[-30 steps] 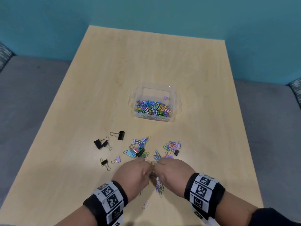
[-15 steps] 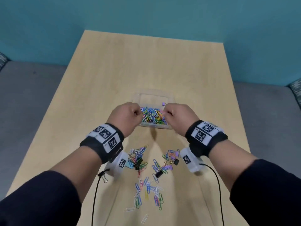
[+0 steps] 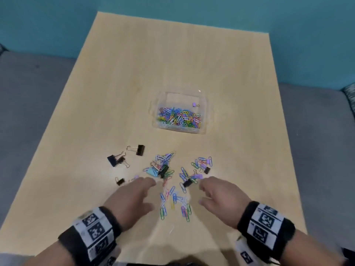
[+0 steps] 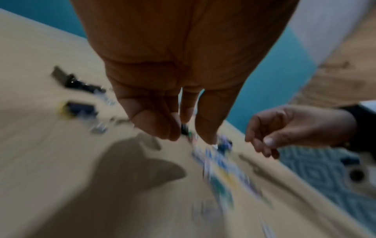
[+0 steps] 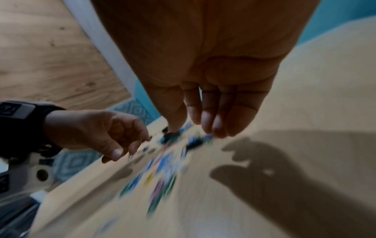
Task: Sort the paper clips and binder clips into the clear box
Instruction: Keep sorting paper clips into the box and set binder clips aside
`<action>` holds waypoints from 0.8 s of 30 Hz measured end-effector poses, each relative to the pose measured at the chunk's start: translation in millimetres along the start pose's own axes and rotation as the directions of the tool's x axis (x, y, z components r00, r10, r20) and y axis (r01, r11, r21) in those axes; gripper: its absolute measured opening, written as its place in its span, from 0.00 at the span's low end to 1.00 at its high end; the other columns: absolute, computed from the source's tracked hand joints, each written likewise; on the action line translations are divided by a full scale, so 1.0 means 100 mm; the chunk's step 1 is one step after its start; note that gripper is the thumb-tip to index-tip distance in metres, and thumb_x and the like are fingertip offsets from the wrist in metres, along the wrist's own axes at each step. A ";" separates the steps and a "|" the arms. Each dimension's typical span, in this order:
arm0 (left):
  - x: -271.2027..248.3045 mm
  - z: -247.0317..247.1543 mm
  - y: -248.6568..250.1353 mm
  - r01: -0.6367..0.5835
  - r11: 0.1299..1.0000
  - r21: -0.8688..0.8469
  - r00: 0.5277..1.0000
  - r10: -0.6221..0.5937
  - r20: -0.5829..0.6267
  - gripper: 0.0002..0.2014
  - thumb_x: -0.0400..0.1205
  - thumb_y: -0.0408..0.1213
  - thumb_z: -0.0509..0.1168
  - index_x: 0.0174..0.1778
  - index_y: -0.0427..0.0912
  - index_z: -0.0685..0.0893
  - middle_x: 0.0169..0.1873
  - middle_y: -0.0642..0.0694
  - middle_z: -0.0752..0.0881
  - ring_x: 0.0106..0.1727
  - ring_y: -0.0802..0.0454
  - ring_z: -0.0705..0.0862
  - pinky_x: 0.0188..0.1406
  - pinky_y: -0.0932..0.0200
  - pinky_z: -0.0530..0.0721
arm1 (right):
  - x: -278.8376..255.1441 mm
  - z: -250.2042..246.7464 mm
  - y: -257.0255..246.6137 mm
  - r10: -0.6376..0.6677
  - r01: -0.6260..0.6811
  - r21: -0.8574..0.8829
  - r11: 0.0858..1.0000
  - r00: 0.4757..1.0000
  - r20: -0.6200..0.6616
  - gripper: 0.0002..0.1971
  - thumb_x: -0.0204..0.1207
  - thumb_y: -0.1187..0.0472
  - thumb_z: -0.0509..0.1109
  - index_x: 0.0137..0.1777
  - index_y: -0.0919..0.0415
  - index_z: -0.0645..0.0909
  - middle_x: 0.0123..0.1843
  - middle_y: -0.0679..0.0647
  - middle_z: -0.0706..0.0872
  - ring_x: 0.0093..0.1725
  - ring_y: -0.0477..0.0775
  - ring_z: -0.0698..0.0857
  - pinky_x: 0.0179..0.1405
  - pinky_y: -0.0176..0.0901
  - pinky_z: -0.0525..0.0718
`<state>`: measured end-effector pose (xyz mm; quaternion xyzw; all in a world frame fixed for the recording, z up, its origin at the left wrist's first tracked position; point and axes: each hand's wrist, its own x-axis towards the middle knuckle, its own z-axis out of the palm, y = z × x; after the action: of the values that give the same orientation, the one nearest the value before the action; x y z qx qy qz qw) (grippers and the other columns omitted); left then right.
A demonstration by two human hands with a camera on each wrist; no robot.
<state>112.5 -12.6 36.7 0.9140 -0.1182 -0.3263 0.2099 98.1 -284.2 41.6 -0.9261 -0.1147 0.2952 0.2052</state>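
Note:
The clear box [image 3: 180, 92] sits mid-table, holding a heap of coloured paper clips [image 3: 178, 119] and one purple binder clip [image 3: 195, 104]. Nearer me, loose paper clips [image 3: 173, 200] lie scattered among small binder clips, one of them light blue [image 3: 151, 171]. Black binder clips [image 3: 139, 149] lie to their left. My left hand [image 3: 142, 194] hovers left of the loose clips and my right hand [image 3: 209, 192] hovers right of them. Both have relaxed, spread fingers and hold nothing. The wrist views are blurred; the left fingers [image 4: 154, 125] and right fingers [image 5: 215, 127] hang above the clips.
The wooden table [image 3: 172, 54] is bare beyond the box and ends at a teal wall. Grey floor lies on both sides. More black binder clips [image 3: 115, 160] and a small one [image 3: 120, 181] lie left of my left hand.
Both hands first gathered clips at the loose pile, then were over the box. They have now drawn back to the loose clips with nothing in them.

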 end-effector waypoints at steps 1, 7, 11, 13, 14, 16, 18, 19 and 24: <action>-0.12 0.14 -0.04 -0.008 0.999 0.040 0.998 0.006 0.056 0.29 0.73 0.49 0.70 0.69 0.62 0.66 0.49 0.58 0.76 0.46 0.56 0.80 0.45 0.61 0.76 | -0.11 0.15 -0.03 0.028 -0.028 -0.013 1.000 0.999 0.027 0.15 0.75 0.46 0.66 0.57 0.52 0.74 0.51 0.48 0.79 0.51 0.53 0.79 0.46 0.45 0.73; -0.30 0.57 0.01 -0.019 0.993 0.119 1.000 0.021 -0.019 0.44 0.73 0.63 0.65 0.80 0.57 0.48 0.63 0.55 0.70 0.61 0.53 0.73 0.52 0.57 0.78 | -0.26 0.65 -0.35 0.110 -0.111 -0.028 0.993 0.993 -0.038 0.25 0.73 0.37 0.66 0.61 0.52 0.69 0.58 0.48 0.75 0.59 0.55 0.75 0.53 0.44 0.73; -0.16 0.63 0.19 0.025 0.992 0.125 0.995 -0.012 -0.101 0.36 0.77 0.59 0.63 0.77 0.52 0.58 0.61 0.51 0.73 0.59 0.49 0.76 0.50 0.56 0.76 | -0.06 0.78 -0.52 0.022 -0.034 -0.086 0.996 0.991 -0.129 0.10 0.79 0.53 0.65 0.56 0.54 0.71 0.55 0.54 0.78 0.55 0.60 0.77 0.47 0.50 0.76; -0.10 0.60 0.19 0.047 0.996 0.076 0.989 -0.035 -0.145 0.28 0.79 0.55 0.62 0.73 0.51 0.65 0.57 0.50 0.75 0.56 0.48 0.78 0.49 0.55 0.77 | 0.00 0.79 -0.50 -0.022 0.004 -0.102 0.995 0.985 -0.172 0.10 0.75 0.58 0.69 0.49 0.53 0.70 0.47 0.54 0.80 0.47 0.61 0.81 0.38 0.50 0.79; -0.12 0.57 0.16 0.054 0.998 0.036 0.985 -0.047 -0.167 0.25 0.79 0.55 0.62 0.70 0.51 0.68 0.55 0.50 0.76 0.54 0.48 0.79 0.48 0.54 0.77 | -0.01 0.79 -0.47 -0.036 0.017 -0.098 0.995 0.980 -0.195 0.12 0.72 0.56 0.71 0.46 0.52 0.69 0.44 0.53 0.80 0.43 0.60 0.81 0.34 0.48 0.79; -0.20 0.53 0.07 0.068 0.998 -0.017 0.983 -0.070 -0.170 0.23 0.78 0.53 0.64 0.67 0.51 0.70 0.52 0.52 0.76 0.50 0.49 0.79 0.47 0.54 0.77 | -0.09 0.78 -0.43 -0.065 0.043 -0.117 0.992 0.978 -0.197 0.13 0.71 0.48 0.69 0.45 0.51 0.69 0.41 0.50 0.80 0.39 0.57 0.80 0.33 0.46 0.80; -0.30 0.52 -0.02 0.082 0.997 0.015 0.988 -0.079 -0.136 0.24 0.78 0.51 0.65 0.68 0.53 0.68 0.53 0.53 0.75 0.51 0.50 0.79 0.48 0.55 0.78 | -0.17 0.82 -0.46 -0.083 0.061 -0.170 0.984 0.989 -0.122 0.18 0.71 0.38 0.62 0.50 0.52 0.72 0.45 0.51 0.81 0.42 0.57 0.80 0.38 0.49 0.81; -0.32 0.52 -0.04 0.083 0.996 0.040 0.990 -0.078 -0.119 0.25 0.78 0.52 0.65 0.69 0.53 0.66 0.55 0.53 0.75 0.53 0.50 0.79 0.49 0.55 0.78 | -0.18 0.86 -0.48 -0.074 0.057 -0.203 0.978 0.994 -0.077 0.22 0.71 0.36 0.61 0.53 0.53 0.72 0.49 0.52 0.81 0.46 0.59 0.80 0.42 0.52 0.81; -0.04 0.49 0.02 -0.039 0.995 0.097 0.984 0.055 -0.169 0.31 0.78 0.51 0.65 0.75 0.53 0.62 0.57 0.50 0.72 0.58 0.48 0.75 0.49 0.54 0.78 | 0.03 0.79 -0.56 0.027 -0.049 -0.162 0.986 0.991 -0.131 0.21 0.73 0.37 0.64 0.54 0.52 0.70 0.54 0.52 0.77 0.52 0.60 0.78 0.47 0.52 0.76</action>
<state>77.7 -27.4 5.9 0.9446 -0.1362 -0.2354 0.1840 48.0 -208.7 6.6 -0.9590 -0.1075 0.2282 0.1290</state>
